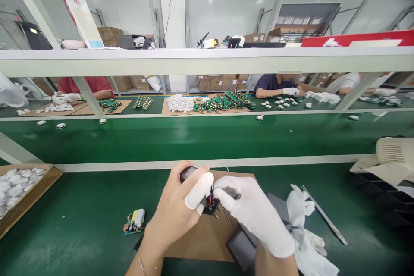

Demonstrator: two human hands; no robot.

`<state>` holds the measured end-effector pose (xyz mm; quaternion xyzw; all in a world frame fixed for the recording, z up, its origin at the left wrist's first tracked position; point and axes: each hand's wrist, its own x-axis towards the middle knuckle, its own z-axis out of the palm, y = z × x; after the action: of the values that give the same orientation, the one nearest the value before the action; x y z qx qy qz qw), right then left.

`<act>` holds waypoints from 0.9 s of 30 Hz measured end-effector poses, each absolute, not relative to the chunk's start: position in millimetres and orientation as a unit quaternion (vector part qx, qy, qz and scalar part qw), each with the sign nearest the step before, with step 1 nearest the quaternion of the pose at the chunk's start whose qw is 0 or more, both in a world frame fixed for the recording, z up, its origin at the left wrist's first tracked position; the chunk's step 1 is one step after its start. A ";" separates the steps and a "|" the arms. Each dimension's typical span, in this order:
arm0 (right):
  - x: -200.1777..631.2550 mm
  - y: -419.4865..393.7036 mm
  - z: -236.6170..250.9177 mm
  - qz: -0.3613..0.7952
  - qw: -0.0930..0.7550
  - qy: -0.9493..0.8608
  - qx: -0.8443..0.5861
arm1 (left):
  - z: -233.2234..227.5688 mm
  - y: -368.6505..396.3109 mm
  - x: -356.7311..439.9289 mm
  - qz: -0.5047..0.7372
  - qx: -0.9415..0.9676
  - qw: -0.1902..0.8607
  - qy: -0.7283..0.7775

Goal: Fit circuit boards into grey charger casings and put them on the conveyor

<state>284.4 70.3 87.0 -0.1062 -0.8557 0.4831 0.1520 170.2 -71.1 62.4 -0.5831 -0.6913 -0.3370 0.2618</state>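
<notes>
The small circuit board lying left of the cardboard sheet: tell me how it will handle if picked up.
The small circuit board looks rigid and probably light. Its parts stand proud of it, so it likely sits unevenly and could be fragile if squeezed. Flat-based on the green mat, it should slide, not roll.

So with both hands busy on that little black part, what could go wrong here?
Three risks, I'd guess. The black part is small and pinched between the left hand and gloved right hand, so it could slip. Thin metal pins lie loose on the cardboard right under the hands and might get knocked away. The circuit board sits unguarded by the left forearm and could be swept aside.
</notes>
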 end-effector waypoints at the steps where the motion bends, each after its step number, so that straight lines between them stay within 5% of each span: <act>1: 284.7 71.9 86.6 0.467 0.148 -0.866 -0.101 | 61.5 -70.3 171.4 -0.331 -0.588 0.265 -0.688; 9: 285.6 84.7 78.7 0.326 0.081 -0.937 -0.093 | 55.1 -63.8 178.3 -0.304 -0.603 0.150 -0.722; 27: 284.0 80.4 81.8 0.481 0.165 -0.851 -0.129 | 62.8 -65.0 174.1 -0.330 -0.606 0.127 -0.712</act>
<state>284.0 80.4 81.8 -0.1293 -0.8513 0.4811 0.1647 174.1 -65.0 62.8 -0.6061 -0.7124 -0.3302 0.1266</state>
